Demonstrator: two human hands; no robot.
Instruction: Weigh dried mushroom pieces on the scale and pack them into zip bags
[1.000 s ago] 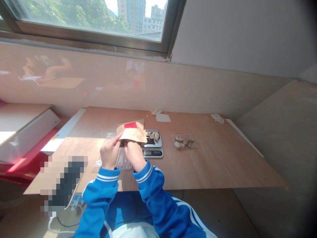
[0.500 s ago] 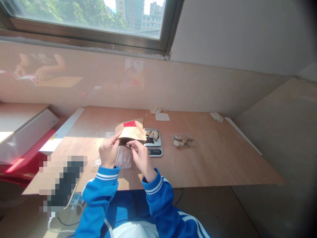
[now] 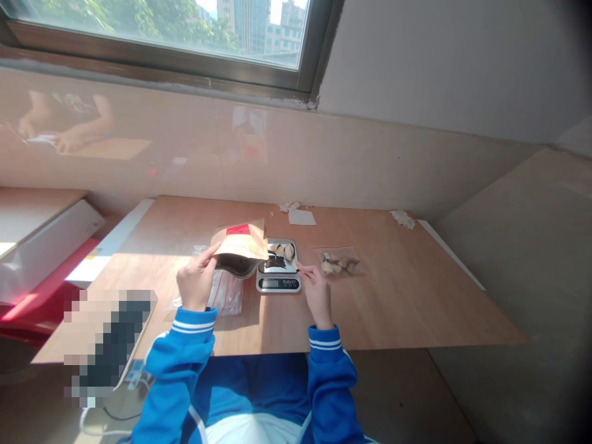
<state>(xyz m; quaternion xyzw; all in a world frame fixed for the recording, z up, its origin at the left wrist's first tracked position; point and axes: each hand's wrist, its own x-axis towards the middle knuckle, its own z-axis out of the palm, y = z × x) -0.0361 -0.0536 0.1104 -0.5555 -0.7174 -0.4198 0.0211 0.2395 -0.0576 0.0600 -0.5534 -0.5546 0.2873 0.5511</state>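
My left hand [image 3: 196,280] grips a brown paper pouch [image 3: 243,245] by its left edge. The pouch has a red label, and its open, dark-lined mouth faces me. Right of it stands a small digital scale [image 3: 278,284] with several pale, dried-looking pieces [image 3: 287,250] and some dark matter on its plate. My right hand [image 3: 317,290] is at the scale's right edge, fingertips pinched together; whether anything small is between them I cannot make out. Clear plastic zip bags [image 3: 226,295] lie beneath the pouch, partly hidden by it.
A clear zip bag of similar pale pieces [image 3: 340,264] lies right of the scale. White paper [image 3: 302,217] and crumpled tissue [image 3: 403,219] are near the table's back edge. A pixelated dark flat object [image 3: 115,339] rests at the front left, with cables below. The wall rises behind the table.
My right hand has left the pouch's mouth and moved right to the scale's right edge. The pouch, still in my left hand, now gapes wider, and the scale's display is uncovered.
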